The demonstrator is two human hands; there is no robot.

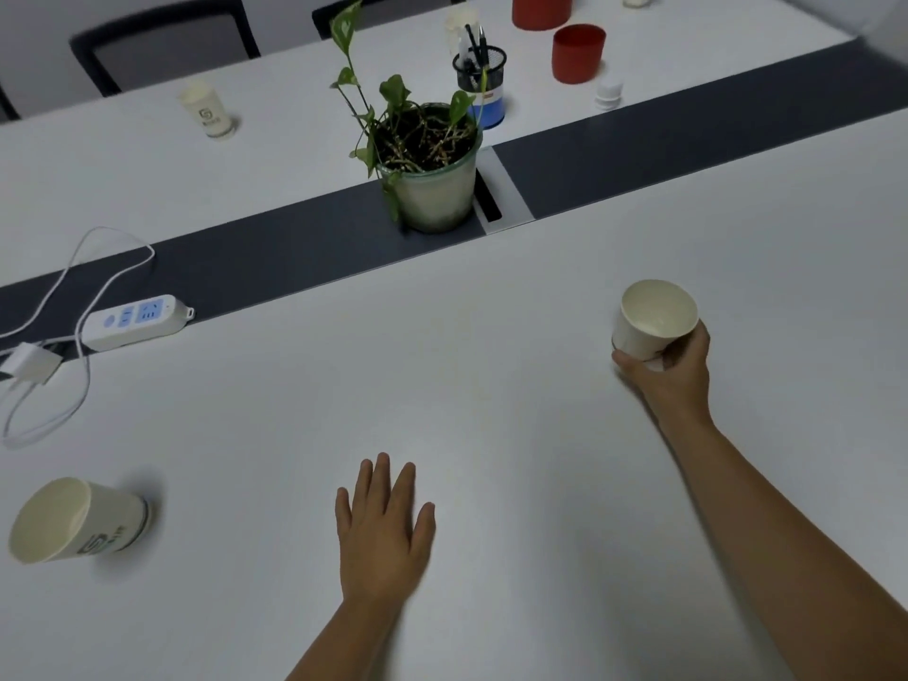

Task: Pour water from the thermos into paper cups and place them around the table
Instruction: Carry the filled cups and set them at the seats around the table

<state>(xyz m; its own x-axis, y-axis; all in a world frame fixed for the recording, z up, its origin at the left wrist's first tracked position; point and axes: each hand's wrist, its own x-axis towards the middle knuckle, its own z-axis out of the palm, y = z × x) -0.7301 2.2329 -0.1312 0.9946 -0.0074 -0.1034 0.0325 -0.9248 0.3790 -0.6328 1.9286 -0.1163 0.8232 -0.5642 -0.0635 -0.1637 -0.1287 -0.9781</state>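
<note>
The left hand point(381, 525), nearest the camera, lies palm down on the white tabletop point(491, 385), fingers straight and slightly spread, pointing away from the person; its grip is wide and holds nothing. To the right and farther out, the right hand point(680, 368) holds a white paper cup point(651, 319) by its lower half, thumb on the left side and fingers curled round the right, forearm stretched out over the tabletop. The cup's long axis tilts, with the open mouth facing up and toward the camera; the base is hidden in the grip. I cannot tell whether it touches the tabletop. A 2nd white paper cup with a green logo point(73, 521) stands far left, well apart from both hands. A 3rd logo cup point(206, 110) stands across the dark centre strip point(275, 253). On that strip sit a potted green plant point(425, 164) and a white power strip point(135, 320).
</note>
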